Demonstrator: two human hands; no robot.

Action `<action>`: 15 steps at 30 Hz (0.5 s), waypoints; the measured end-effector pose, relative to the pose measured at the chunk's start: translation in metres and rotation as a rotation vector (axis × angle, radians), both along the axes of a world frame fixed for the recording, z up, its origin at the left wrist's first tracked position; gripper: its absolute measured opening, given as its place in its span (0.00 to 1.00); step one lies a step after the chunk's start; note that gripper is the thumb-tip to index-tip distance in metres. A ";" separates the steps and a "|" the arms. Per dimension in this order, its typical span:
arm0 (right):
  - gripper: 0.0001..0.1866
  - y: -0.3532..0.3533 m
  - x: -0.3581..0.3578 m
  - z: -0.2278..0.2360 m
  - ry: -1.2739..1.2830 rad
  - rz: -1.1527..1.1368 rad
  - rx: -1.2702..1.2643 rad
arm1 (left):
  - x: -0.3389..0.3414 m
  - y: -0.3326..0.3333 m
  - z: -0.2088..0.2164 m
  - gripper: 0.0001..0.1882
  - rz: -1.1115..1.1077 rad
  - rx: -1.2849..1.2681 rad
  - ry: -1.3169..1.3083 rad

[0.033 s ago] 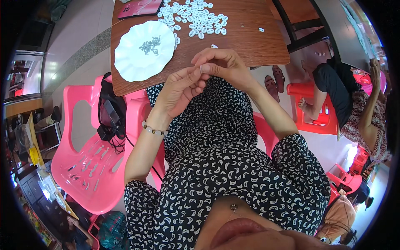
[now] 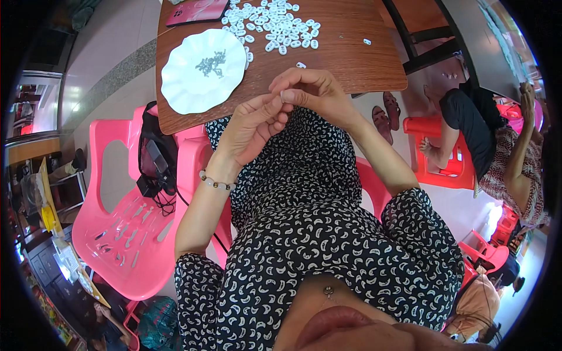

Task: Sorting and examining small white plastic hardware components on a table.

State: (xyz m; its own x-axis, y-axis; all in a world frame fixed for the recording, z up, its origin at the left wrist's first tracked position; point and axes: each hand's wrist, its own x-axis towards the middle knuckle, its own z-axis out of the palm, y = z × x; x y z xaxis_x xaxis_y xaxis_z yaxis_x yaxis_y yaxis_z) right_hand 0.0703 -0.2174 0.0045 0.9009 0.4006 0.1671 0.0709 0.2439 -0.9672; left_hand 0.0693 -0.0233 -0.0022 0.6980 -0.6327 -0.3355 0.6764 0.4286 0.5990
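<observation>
My left hand (image 2: 256,127), a beaded bracelet (image 2: 216,184) at its wrist, meets my right hand (image 2: 319,93) just off the near edge of the brown table (image 2: 345,64). Thumbs and fingertips of both are pinched together; whatever lies between them is too small to make out. Close to my left hand is a white scalloped plate (image 2: 181,88) with a little heap of small grey metal-looking pieces (image 2: 212,63). Many small white oval pieces with slots (image 2: 284,26) are spread beyond it. One single white piece (image 2: 300,65) lies just past my right hand.
A pink flat case (image 2: 196,11) rests at the table's far left. Another white piece (image 2: 367,41) lies to the right. At my left stands a pink plastic chair (image 2: 111,257) with a black bag (image 2: 153,134) and cables. A person (image 2: 515,158) sits at the right near a red stool (image 2: 430,149).
</observation>
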 end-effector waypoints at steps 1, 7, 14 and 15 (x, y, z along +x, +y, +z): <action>0.08 0.001 -0.001 0.001 0.019 0.006 -0.009 | -0.001 0.002 -0.001 0.12 0.004 0.003 -0.002; 0.11 0.004 -0.004 0.002 -0.022 0.005 -0.085 | -0.002 0.006 -0.005 0.10 0.048 -0.008 0.019; 0.11 0.008 -0.007 -0.005 0.036 -0.120 -0.135 | -0.007 0.000 0.009 0.11 0.229 0.359 -0.288; 0.11 0.009 -0.007 -0.005 0.037 -0.122 -0.135 | -0.007 0.000 0.008 0.11 0.245 0.360 -0.293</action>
